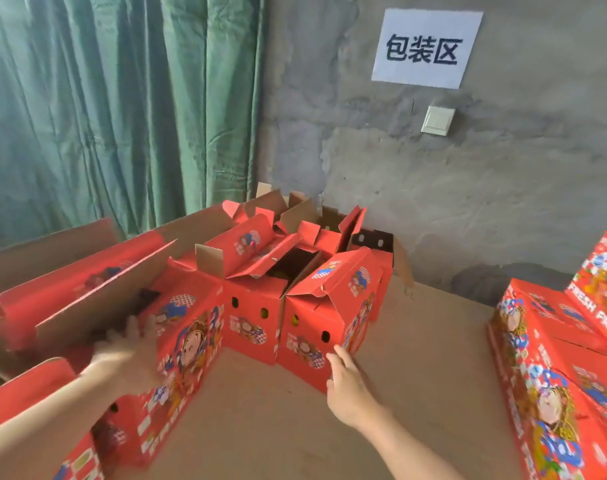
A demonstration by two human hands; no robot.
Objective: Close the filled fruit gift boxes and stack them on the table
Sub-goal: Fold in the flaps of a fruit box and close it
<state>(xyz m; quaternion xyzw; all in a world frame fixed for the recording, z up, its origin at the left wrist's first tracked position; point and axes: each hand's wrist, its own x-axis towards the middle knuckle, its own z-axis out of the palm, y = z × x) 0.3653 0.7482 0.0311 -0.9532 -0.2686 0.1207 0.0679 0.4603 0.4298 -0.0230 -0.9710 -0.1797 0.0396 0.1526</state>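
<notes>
Open-topped red printed cardboard gift box [329, 306] sits centre frame, flaps up, touching its red neighbour [250, 317] on the left. Right hand [347, 386] is at its lower corner, fingers straight, gripping nothing. Left hand [129, 358] is blurred and looks spread open against the left-hand red box [184, 341] (contact unclear). Risk: pulling one box drags its neighbour or snags the raised flaps, and a tilt spills fruit. On the closed red stack [554, 375] at right, the top box sits tilted, so adding more could make it slide across the brown table [416, 341].
</notes>
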